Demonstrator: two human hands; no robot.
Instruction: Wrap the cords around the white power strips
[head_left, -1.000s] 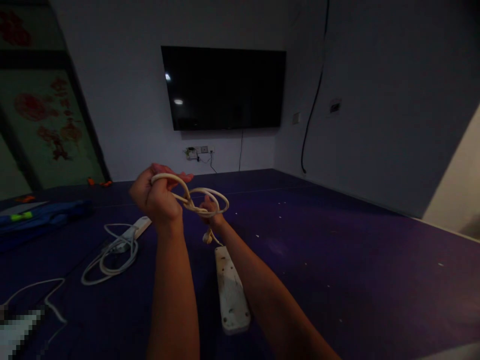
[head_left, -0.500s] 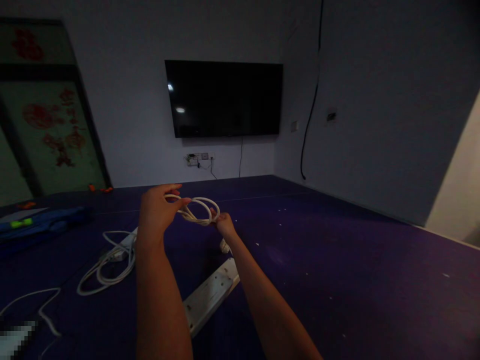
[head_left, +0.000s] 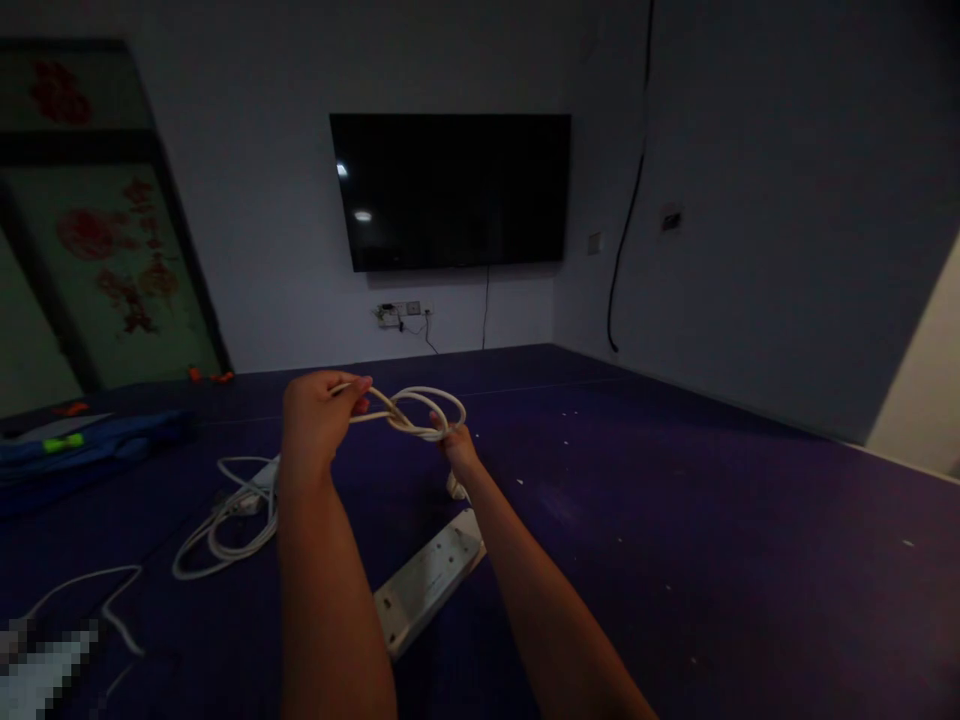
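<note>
A looped white power cord is stretched between my two hands above the purple floor. My left hand pinches one part of it between thumb and fingers. The coiled end is gripped in my right hand. Below, between my forearms, lies a white power strip, partly covered by the right forearm. A white plug hangs or rests just under my right hand; I cannot tell which.
Left of my left arm lies another coiled white cord with a white strip beside it. Farther left are blue cloth and a thin white cable. A television hangs on the far wall above sockets. Small white scraps dot the purple floor.
My hands have drawn a little apart, the right one moving rightward with the loops. More cord now shows between them. The view has shifted slightly.
</note>
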